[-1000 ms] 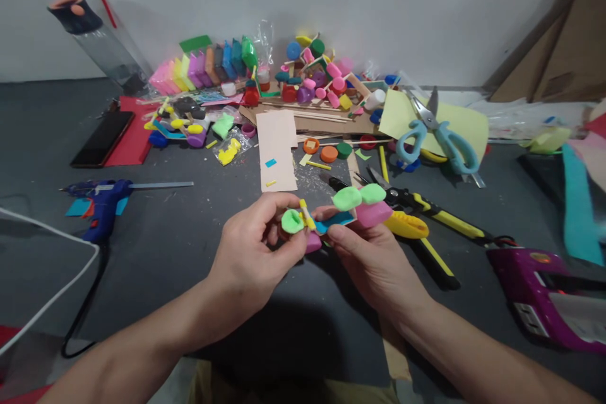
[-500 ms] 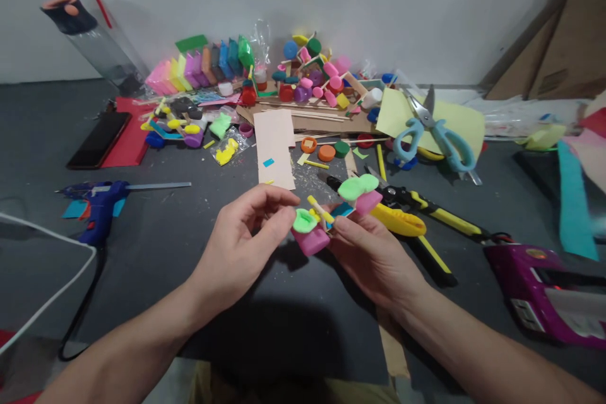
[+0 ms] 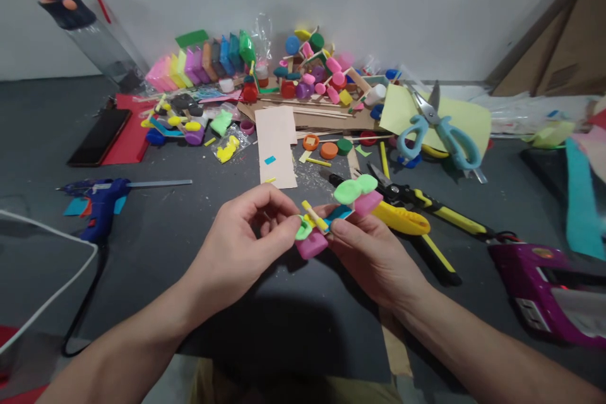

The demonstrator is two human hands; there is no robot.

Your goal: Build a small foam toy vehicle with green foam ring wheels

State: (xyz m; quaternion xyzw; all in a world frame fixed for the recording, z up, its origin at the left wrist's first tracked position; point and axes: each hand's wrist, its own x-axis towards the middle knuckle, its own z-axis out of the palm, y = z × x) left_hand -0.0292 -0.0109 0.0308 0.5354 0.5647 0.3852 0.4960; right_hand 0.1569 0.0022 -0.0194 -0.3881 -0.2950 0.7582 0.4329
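**Both hands on the foam model above the dark table**

The model (image 3: 334,214) — pink blocks, green blobs, a teal strip and a yellow stick — sits a touch higher and closer to the left hand than half a second ago. The green blob at its near end, then facing up in plain view, is now partly tucked behind the left fingertips. The left hand (image 3: 237,246) has closed in: thumb and forefinger pinch that near end, where before they stood just off it. The right hand (image 3: 374,252) has hardly moved; its fingers are curled under the model and the thumb presses on top, gripping it. The model is held in the air over the table (image 3: 189,233), just in front of the yellow cutter (image 3: 402,219).

The table is dark grey and scattered with craft bits. A blue glue gun (image 3: 101,199) lies at the left, with a phone (image 3: 99,137) on a red sheet (image 3: 130,139) beyond it. A card strip (image 3: 277,145) lies mid-table, and teal scissors (image 3: 438,132) rest on yellow paper (image 3: 473,120) to the right. A purple tool (image 3: 544,290) sits at the far right. Coloured clay packs (image 3: 203,63) and a pile of foam pieces (image 3: 317,76) line the back — against a plain white wall (image 3: 379,0).
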